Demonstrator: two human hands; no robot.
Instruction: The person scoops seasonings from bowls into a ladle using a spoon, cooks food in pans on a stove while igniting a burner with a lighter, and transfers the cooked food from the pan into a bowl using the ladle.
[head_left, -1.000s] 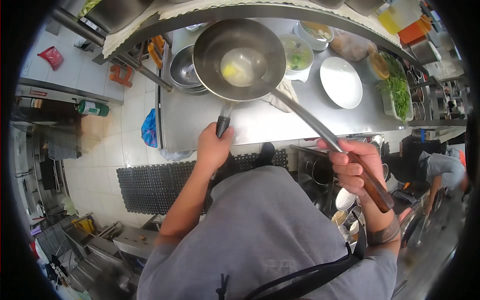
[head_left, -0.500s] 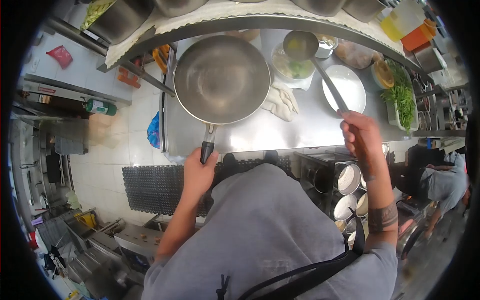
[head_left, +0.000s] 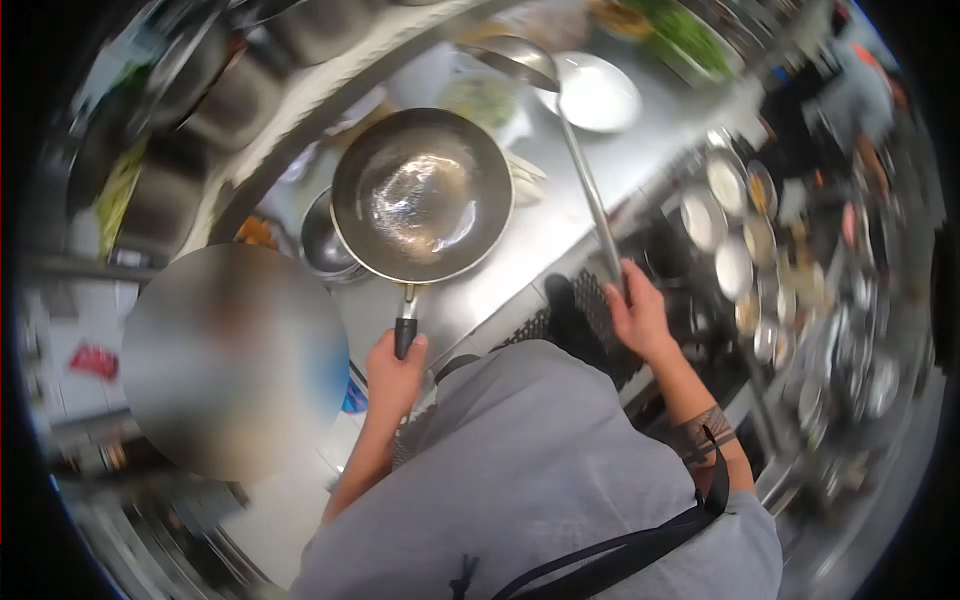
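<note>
My left hand (head_left: 393, 372) is closed round the black handle of a frying pan (head_left: 420, 200), which it holds level above the steel counter. Glossy reflections cover the inside of the pan; whether liquid lies in it I cannot tell. Gripped in my right hand (head_left: 640, 318) is the end of a long-handled ladle (head_left: 585, 180). The ladle's bowl is up over the far side of the counter, near a white plate (head_left: 603, 95), and its contents are hidden. Behind the pan's right rim lies a pale cloth (head_left: 528, 180).
A metal bowl (head_left: 325, 240) sits left of the pan. Blurred bowls and a tray of green herbs (head_left: 688, 42) stand behind. Containers (head_left: 240, 105) line the shelf above. Pans and pots (head_left: 735, 268) stand at right, near another person (head_left: 855, 95). A blurred disc hides the left.
My view has turned, so the counter now slants. The ladle's bowl has tilted and its handle shifted left with my right hand. A bright gloss now shows inside the pan.
</note>
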